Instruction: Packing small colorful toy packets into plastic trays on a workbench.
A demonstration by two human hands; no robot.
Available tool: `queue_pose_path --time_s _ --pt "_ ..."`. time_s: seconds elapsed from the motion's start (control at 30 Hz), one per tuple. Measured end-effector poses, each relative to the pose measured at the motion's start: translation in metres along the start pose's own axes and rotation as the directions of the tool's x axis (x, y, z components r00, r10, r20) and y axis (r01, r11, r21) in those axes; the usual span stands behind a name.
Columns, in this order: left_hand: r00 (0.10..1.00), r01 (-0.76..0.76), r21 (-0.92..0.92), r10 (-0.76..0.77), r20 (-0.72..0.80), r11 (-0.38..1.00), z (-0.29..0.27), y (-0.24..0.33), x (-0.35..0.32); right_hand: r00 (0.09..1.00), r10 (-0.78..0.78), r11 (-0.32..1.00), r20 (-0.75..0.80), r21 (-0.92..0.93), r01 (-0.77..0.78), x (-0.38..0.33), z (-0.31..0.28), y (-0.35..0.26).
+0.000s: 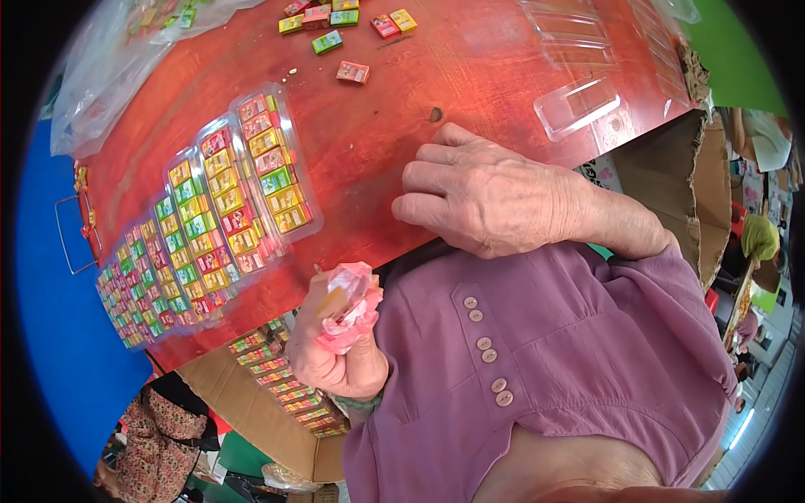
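My left hand [335, 360], raised before my body at the near table edge, is closed around a crumpled pink and clear plastic piece [350, 306]. A yellowish bit shows among its folds; its exact kind I cannot tell. My right hand [482, 193] lies at the table's near edge with its fingers curled in. Its palm is turned away, so anything inside is hidden. Left of it stand long clear plastic trays [281, 168] filled with small red, yellow and green boxes [222, 180], lined up in rows. A loose red box [353, 73] lies farther back.
Several loose small boxes [319, 17] lie at the far side. An unfilled clear tray [577, 107] is at the right. A clear plastic bag [109, 84] covers the far left corner. Cardboard cartons [243, 402] stand below the table [402, 67]; one holds filled trays.
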State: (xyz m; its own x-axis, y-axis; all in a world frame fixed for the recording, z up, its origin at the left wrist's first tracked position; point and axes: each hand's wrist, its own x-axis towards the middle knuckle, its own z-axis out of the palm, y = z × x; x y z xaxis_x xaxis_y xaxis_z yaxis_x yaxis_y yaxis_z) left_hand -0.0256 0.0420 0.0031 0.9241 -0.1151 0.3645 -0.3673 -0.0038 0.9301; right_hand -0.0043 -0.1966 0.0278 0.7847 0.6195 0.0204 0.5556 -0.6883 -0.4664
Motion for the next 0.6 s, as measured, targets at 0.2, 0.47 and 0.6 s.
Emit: queue_pose_path --time_s 0.2,0.47,0.6 --pt "0.999 0.017 -0.015 -0.018 -0.042 1.0 0.0 -0.001 -0.005 0.979 0.173 0.772 -0.107 0.631 -0.068 -0.008 -0.004 0.006" --pt "0.996 0.015 -0.03 -0.017 -0.085 0.999 -0.002 -0.004 -0.008 0.942 -0.151 -0.026 -0.3 0.954 0.299 -0.001 -0.054 -0.035" --pt "0.997 -0.035 -0.141 0.025 -0.071 0.989 0.008 -0.009 -0.013 0.812 -0.407 -0.067 -0.419 0.9 0.431 0.004 -0.075 -0.038"
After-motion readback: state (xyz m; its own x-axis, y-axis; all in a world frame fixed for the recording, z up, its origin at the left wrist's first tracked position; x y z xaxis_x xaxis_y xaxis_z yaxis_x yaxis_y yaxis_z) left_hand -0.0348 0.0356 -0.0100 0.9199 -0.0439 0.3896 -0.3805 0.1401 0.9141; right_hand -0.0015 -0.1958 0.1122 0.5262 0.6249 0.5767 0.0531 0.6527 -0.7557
